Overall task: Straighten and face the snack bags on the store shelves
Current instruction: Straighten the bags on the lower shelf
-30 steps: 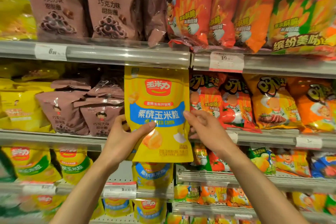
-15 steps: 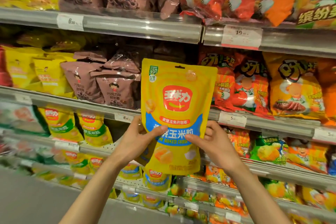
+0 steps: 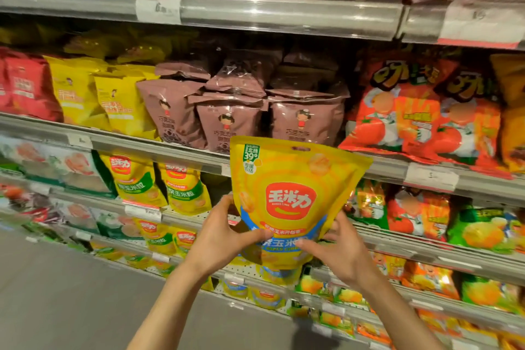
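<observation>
I hold a yellow baked-corn snack bag [image 3: 292, 187] with a red logo and a blue band upright, face toward me, in front of the shelves. My left hand [image 3: 218, 239] grips its lower left edge, thumb across the blue band. My right hand [image 3: 338, 253] grips its lower right edge, and the two thumbs nearly meet. The bag's top overlaps the shelf rail [image 3: 159, 148] below the brown bags. Matching yellow corn bags with green bands [image 3: 184, 190] hang on the shelf level to the left.
Brown chocolate-ring bags [image 3: 230, 119] stand on the shelf behind the held bag. Yellow bags [image 3: 119, 99] and red bags [image 3: 25, 85] sit to their left, orange-red tomato chip bags [image 3: 397, 116] to the right. Lower shelves hold small mixed bags. Grey floor [image 3: 71, 293] lies at lower left.
The bag and both hands have come down and right relative to the shelves, from covering the brown-bag level to just below it. My view has tilted down, showing more floor.
</observation>
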`<act>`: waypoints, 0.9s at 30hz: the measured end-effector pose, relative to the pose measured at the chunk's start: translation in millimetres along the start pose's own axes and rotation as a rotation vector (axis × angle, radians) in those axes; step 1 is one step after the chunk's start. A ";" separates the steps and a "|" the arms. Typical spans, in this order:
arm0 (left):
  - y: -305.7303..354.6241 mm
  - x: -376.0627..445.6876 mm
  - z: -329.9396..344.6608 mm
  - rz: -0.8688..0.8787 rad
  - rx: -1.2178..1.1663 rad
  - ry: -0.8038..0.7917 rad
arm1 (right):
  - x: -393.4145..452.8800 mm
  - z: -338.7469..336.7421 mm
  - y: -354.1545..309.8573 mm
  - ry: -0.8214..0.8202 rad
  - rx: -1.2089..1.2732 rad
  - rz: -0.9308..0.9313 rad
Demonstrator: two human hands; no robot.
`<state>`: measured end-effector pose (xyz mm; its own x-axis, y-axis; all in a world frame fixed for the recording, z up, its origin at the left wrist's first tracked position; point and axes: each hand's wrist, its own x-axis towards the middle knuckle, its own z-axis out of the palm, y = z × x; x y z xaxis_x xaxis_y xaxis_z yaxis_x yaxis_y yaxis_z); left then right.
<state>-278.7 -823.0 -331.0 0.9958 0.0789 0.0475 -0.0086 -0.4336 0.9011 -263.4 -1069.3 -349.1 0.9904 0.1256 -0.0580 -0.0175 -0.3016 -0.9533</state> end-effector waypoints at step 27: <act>-154.1 119.9 -84.1 -0.093 -0.192 -0.063 | 122.2 191.2 46.0 0.190 0.150 0.108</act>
<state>-165.6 -671.2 -427.8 0.9968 0.0513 -0.0611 0.0720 -0.2481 0.9660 -169.4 -887.1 -456.8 0.9894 -0.0838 -0.1184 -0.1305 -0.1580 -0.9788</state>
